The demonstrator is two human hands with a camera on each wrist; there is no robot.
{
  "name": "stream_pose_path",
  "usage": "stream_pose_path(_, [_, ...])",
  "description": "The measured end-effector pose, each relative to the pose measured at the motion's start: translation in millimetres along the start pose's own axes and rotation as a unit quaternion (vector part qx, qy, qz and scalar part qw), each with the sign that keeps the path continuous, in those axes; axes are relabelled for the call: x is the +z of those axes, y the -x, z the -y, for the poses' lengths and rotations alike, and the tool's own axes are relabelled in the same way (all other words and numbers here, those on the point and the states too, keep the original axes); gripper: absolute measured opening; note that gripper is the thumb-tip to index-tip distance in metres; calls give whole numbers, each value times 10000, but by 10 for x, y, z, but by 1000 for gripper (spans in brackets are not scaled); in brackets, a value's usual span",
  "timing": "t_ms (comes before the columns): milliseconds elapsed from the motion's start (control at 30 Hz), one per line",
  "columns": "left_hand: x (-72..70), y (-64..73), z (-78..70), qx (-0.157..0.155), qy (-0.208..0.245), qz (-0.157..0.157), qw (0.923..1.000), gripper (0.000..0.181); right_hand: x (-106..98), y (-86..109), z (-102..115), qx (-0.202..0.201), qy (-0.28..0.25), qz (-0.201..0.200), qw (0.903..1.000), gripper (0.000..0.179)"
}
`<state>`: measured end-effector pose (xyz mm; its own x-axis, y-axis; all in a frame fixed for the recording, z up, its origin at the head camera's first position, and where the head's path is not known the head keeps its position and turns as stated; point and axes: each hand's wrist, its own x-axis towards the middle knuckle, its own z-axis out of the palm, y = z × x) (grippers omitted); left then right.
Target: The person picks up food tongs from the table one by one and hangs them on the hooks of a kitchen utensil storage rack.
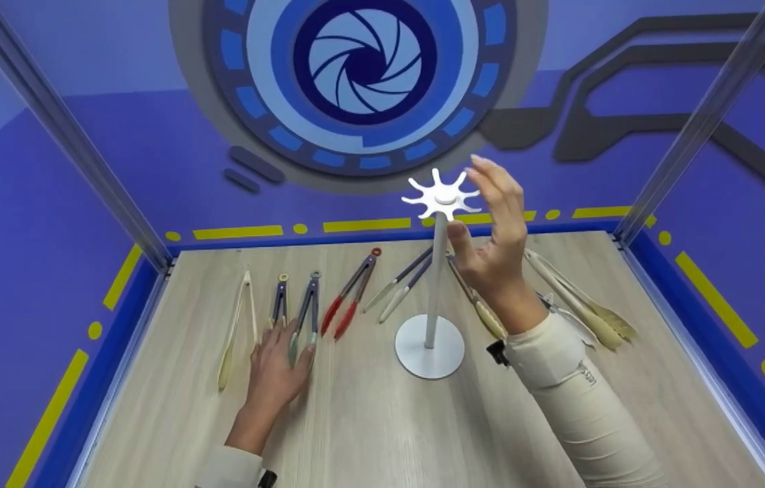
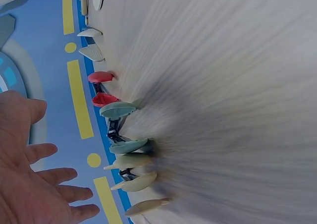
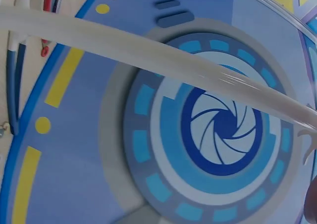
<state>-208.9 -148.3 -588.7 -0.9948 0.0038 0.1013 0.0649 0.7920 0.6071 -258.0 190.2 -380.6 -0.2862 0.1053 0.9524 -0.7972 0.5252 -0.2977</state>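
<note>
My left hand [image 1: 279,371] hovers over or rests by the teal-tipped tongs [image 1: 306,308] and the smaller cream-tipped tongs [image 1: 280,298]. In the left wrist view its fingers [image 2: 62,175] are spread, nearly straight and grip nothing. My right hand [image 1: 501,237] is raised beside the white star-shaped hook top [image 1: 441,196] of a metal stand [image 1: 436,271]. Its thumb and fingers are apart, with loosely bent fingers near the hooks; whether they touch cannot be told. In the right wrist view the pole [image 3: 163,55] crosses the picture, and only a fingertip shows at the edge.
Red-tipped tongs [image 1: 351,296] and white-tipped tongs [image 1: 399,285] lie left of the stand's round base [image 1: 446,359]. Cream tongs [image 1: 480,308] and large beige tongs [image 1: 582,305] lie to its right. Long pale tongs [image 1: 236,332] lie far left. Blue walls [image 1: 36,224] enclose the table.
</note>
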Motion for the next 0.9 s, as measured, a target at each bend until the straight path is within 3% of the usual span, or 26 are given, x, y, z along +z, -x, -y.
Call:
stream_pose_path(300, [0, 9, -8, 30, -46, -154, 9999, 61, 149, -152, 56, -457, -387, -11, 9982, 17])
stream_pose_path(567, [4, 5, 2, -232, -84, 26, 9997, 62, 250, -143, 50, -459, -412, -424, 9972, 18])
stream_pose_path(900, [9, 25, 11, -183, -141, 15, 9997, 58, 364, -152, 58, -624, -312, -1242, 9898, 21])
